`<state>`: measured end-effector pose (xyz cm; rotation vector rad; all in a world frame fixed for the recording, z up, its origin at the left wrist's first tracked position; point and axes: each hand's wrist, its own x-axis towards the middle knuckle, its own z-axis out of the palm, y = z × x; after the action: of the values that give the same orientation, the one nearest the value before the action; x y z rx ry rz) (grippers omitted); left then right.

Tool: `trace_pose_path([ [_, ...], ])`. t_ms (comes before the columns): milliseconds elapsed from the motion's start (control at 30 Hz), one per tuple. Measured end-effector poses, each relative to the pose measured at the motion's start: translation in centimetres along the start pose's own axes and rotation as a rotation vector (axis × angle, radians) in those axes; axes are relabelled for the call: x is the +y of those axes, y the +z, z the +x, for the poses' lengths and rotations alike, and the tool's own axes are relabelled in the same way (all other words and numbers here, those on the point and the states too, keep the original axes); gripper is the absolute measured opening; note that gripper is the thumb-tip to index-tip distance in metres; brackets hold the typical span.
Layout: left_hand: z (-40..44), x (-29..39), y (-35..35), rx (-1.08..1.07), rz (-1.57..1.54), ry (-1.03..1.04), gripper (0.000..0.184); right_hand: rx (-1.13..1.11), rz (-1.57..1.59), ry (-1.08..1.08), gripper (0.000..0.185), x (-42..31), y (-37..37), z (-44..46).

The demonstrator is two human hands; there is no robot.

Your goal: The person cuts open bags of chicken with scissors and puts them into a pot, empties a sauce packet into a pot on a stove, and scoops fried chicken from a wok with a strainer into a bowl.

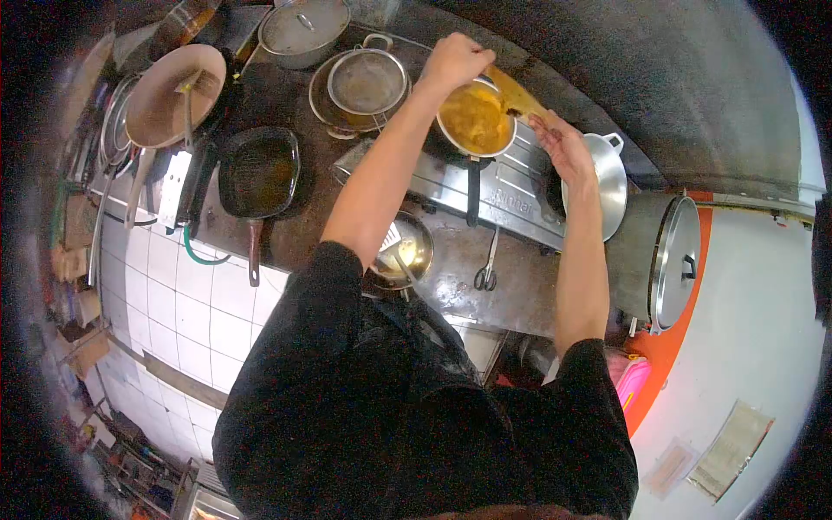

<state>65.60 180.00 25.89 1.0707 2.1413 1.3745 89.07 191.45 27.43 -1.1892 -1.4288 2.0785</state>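
My left hand [458,62], its fingers closed, grips the upper end of a yellowish, translucent bag-like thing [513,89]. Its exact kind is hard to make out. At the lower end is my right hand [568,149], its fingertips pinching the edge beside a dark spot. The thing stretches slantwise between both hands, over the far rim of a saucepan [474,186]. Thick orange-yellow sauce with lumps [475,121] fills that saucepan, which sits on the gas stove [520,178] with its black handle towards me.
Scissors [487,276] and a frying pan [418,243] with a slotted spatula [390,238] lie nearer me. A strainer [368,82], a square pan [258,173] and a lidded pot [303,30] stand left. A large silver pot [611,191] is on the right.
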Motion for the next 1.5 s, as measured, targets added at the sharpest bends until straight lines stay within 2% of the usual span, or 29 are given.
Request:
trace_pose_path([
  [33, -1.0, -0.2, -0.5, -0.008, 0.006, 0.003, 0.032, 0.006, 0.000, -0.001, 0.031, -0.1, -0.3, 0.1],
  [100, -4.0, -1.7, -0.1, -0.066, -0.195, -0.102, 0.033, -0.070, -0.184, -0.166, 0.049, 0.0, -0.8, 0.6],
  [133, -6.0, -2.1, 0.5, -0.096, -0.181, -0.103, 0.030, -0.069, -0.181, -0.168, 0.049, -0.4, 0.0, -0.3],
  [167, -8.1, -2.7, 1.3, -0.121, -0.167, -0.105, 0.032, -0.031, -0.244, -0.227, 0.058, -1.3, 1.8, -2.0],
  [200, -10.0, -3.5, 3.4, -0.103, -0.435, -0.202, 0.039, 0.005, -0.309, -0.283, 0.069, -1.7, 2.9, -3.0],
  [233, -11.8, -3.8, 5.8, -0.081, -0.705, -0.307, 0.051, -0.002, -0.314, -0.273, 0.069, -1.5, 2.8, -3.1],
  [300, -13.5, -2.0, 7.2, -0.167, -1.232, -0.523, 0.065, -0.050, -0.435, -0.306, 0.087, -1.9, 2.7, -2.7],
  [333, -14.3, -0.6, 6.9, -0.177, -1.387, -0.588, 0.053, -0.059, -0.445, -0.301, 0.087, -1.8, 2.6, -2.8],
  [367, -14.2, -0.3, 7.6, -0.167, -1.399, -0.587, 0.053, -0.078, -0.480, -0.285, 0.088, -1.9, 2.5, -3.1],
  [433, -13.6, 0.2, 10.1, -0.095, -1.702, -0.629, 0.047, -0.109, -0.554, -0.252, 0.090, -2.3, 2.0, -3.9],
  [467, -13.3, 0.2, 11.3, -0.088, -1.533, -0.568, 0.040, -0.110, -0.566, -0.247, 0.090, -2.7, 1.1, -4.5],
  [533, -12.5, 0.9, 12.2, -0.071, -1.491, -0.523, 0.037, -0.191, -0.758, 0.009, 0.090, -4.4, -0.2, -5.0],
  [567, -12.1, 1.0, 12.7, -0.055, -1.436, -0.477, 0.033, -0.190, -0.766, 0.008, 0.090, -5.2, -0.2, -5.1],
  [633, -11.1, 0.5, 13.9, -0.084, -1.422, -0.444, 0.032, 0.082, -0.981, 0.009, 0.091, -7.1, -0.1, -5.2],
  [667, -10.7, 0.3, 14.5, -0.117, -1.400, -0.414, 0.031, 0.152, -1.168, -0.210, 0.084, -6.1, -3.6, -2.3],
  [700, -10.7, 0.7, 14.3, -0.121, -1.404, -0.412, 0.031, 0.158, -1.171, -0.211, 0.084, -7.0, -2.7, -2.3],
  [767, -10.6, 1.2, 14.1, -0.142, -1.399, -0.353, 0.033, -0.190, -1.167, -0.085, 0.069, -8.7, -1.2, -2.2],
  [800, -10.5, 1.0, 14.5, -0.145, -1.399, -0.352, 0.033, -0.325, -0.981, 0.004, 0.048, -8.0, -2.0, -0.8],
  [833, -10.3, 0.9, 14.9, -0.124, -1.434, -0.388, 0.033, -0.323, -0.981, 0.005, 0.048, -8.0, -3.1, 0.3],
  [900, -10.3, 0.9, 15.0, -0.099, -1.471, -0.425, 0.033, -0.382, -1.170, 0.072, 0.039, -8.5, -2.3, 0.6],
  [933, -10.3, 0.8, 15.1, -0.099, -1.502, -0.471, 0.032, -0.383, -1.172, 0.075, 0.039, -8.3, -2.0, 1.0],
  [1000, -10.5, 1.1, 14.8, -0.097, -1.538, -0.517, 0.031, -0.329, -1.334, -0.130, 0.036, -7.9, -1.3, 1.9],
  [1100, -10.4, 1.5, 14.9, -0.081, -1.620, -0.523, 0.030, -0.214, -1.512, -0.145, 0.038, -7.2, 0.4, 2.8],
  [1200, -10.2, 2.1, 15.4, -0.065, -1.622, -0.545, 0.028, -0.253, -1.445, -0.230, 0.040, -6.1, 0.4, 4.5],
  [1267, -10.3, 2.2, 16.3, 0.074, -1.764, -0.588, 0.029, -0.227, -1.539, -0.181, 0.040, -6.5, 1.0, 4.8],
  [1333, -10.1, 1.6, 17.4, 0.037, -1.859, -0.650, 0.031, -0.196, -1.635, -0.133, 0.039, -6.5, 2.4, 4.3],
  [1400, -9.9, 0.7, 19.3, 0.000, -1.956, -0.709, 0.032, -0.110, -1.639, -0.235, 0.039, -6.1, 2.5, 4.5],
  [1433, -9.8, 0.4, 20.2, -0.004, -2.012, -0.700, 0.032, -0.113, -1.643, -0.235, 0.039, -5.9, 2.3, 4.6],
  [1500, -9.8, 0.7, 19.9, -0.002, -2.069, -0.689, 0.032, -0.274, -1.567, -0.260, 0.039, -5.7, 2.1, 5.1],
])
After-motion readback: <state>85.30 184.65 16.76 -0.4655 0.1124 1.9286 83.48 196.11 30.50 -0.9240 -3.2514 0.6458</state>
